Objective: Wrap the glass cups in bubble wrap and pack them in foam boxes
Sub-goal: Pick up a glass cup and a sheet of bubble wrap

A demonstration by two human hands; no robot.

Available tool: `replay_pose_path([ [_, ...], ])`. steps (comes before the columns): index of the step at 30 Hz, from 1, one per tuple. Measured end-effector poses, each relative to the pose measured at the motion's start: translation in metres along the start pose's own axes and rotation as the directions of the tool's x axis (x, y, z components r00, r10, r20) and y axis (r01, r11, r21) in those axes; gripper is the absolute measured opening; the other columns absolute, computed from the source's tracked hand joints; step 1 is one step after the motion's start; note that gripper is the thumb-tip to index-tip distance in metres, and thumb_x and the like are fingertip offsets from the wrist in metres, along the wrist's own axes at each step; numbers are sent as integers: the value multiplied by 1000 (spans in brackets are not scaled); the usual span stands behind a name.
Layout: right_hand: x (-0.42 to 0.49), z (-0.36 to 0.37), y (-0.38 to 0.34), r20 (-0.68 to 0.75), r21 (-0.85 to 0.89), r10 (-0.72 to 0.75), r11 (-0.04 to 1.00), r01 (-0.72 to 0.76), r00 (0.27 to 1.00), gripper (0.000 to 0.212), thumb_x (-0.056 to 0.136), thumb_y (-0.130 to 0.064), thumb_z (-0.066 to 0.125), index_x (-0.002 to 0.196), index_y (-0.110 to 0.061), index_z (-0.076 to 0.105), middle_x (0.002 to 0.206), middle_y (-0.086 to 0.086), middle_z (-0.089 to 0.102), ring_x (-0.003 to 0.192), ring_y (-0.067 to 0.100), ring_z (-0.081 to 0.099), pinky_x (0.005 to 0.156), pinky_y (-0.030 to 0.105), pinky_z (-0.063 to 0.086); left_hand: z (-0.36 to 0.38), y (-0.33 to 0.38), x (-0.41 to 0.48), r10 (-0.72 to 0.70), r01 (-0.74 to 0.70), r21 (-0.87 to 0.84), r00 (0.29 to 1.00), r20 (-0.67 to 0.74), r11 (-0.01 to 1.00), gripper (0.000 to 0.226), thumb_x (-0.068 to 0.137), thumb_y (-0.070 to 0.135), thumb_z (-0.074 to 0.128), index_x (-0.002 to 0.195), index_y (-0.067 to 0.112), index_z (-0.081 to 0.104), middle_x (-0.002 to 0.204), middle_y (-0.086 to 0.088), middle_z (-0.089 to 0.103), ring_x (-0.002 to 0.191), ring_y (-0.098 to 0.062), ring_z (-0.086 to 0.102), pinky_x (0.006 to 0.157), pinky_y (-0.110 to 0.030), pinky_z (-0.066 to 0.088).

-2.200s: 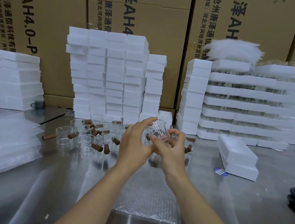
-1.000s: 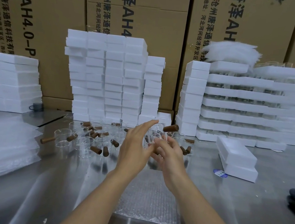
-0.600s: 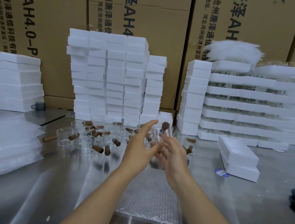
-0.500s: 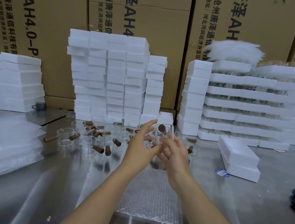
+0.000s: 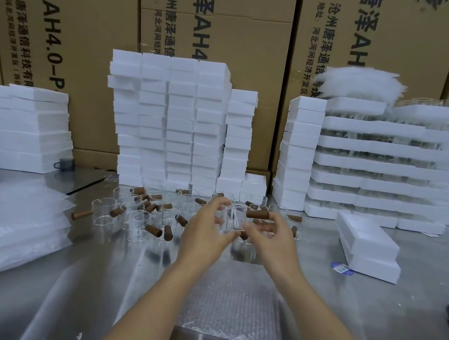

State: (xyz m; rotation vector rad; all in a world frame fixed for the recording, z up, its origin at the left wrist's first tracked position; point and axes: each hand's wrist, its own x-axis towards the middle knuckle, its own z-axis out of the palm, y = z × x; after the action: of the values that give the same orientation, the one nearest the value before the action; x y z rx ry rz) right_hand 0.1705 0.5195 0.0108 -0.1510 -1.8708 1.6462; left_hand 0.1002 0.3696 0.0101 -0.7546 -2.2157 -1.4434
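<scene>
Head view: the left hand (image 5: 205, 232) and the right hand (image 5: 275, 241) are raised together above the steel table (image 5: 369, 312), with one glass cup (image 5: 236, 217) held between them. The left fingers (image 5: 218, 202) curl over the top of the cup and the thumb sits beneath it, gripping the glass wall. The right fingers (image 5: 278, 219) are bent and pinch the cup on the side where its brown handle (image 5: 257, 214) projects; the handle lies roughly level, touching the right fingertips. Blur hides the exact contact of the lower fingers. Nearer than the fingers, under the forearms, a bubble wrap sheet (image 5: 230, 304) lies flat on the table. Just beyond and left of the left fingers stands a cluster of loose cups (image 5: 134, 215). Well beyond the fingertips rise stacked foam boxes (image 5: 173, 119) against cardboard cartons (image 5: 66, 26). Well right of the right fingers lies a foam box pair (image 5: 365, 247), one on the other. Well left of the left fingers sits a bubble wrap pile (image 5: 7, 226).
</scene>
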Motion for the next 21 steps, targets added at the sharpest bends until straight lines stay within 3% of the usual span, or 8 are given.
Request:
replay_pose_path([
  [2,7,-11,-2,46,-71,-32,997,35,998,23,90,-37,83,109,-28,74,96,0,75,93,25,73,71,39,65,-1,-1,-2,57,-57,117,998,8,991,65,83,34,92,128,55,50,130,27,59,106,4,65,86,-39,61],
  [4,12,-22,0,94,-201,-88,974,106,992,11,95,-41,77,97,-31,76,87,-4,75,86,22,72,82,48,61,-1,-1,-3,121,-125,215,992,33,969,66,84,31,91,130,54,49,132,29,55,105,4,63,82,-35,60],
  [8,3,-38,26,217,-418,-125,884,208,968,9,103,-36,66,103,-32,75,89,-9,76,77,6,68,79,41,57,1,-1,-6,259,-285,298,958,124,911,71,86,18,85,136,53,49,139,33,48,114,2,59,83,-28,56],
  [13,-5,-48,25,301,-534,-100,806,254,949,14,107,-36,57,110,-33,70,96,-20,72,88,-4,64,83,31,54,4,2,-11,357,-396,308,917,176,865,73,86,15,84,138,52,49,141,32,47,120,1,56,86,-23,51],
  [21,-13,-48,16,272,-634,-187,703,322,944,20,110,-44,38,104,-38,56,89,-16,65,82,2,61,77,37,53,7,2,-12,420,-464,300,885,202,833,75,86,16,83,141,53,49,140,31,46,116,7,52,86,-10,44],
])
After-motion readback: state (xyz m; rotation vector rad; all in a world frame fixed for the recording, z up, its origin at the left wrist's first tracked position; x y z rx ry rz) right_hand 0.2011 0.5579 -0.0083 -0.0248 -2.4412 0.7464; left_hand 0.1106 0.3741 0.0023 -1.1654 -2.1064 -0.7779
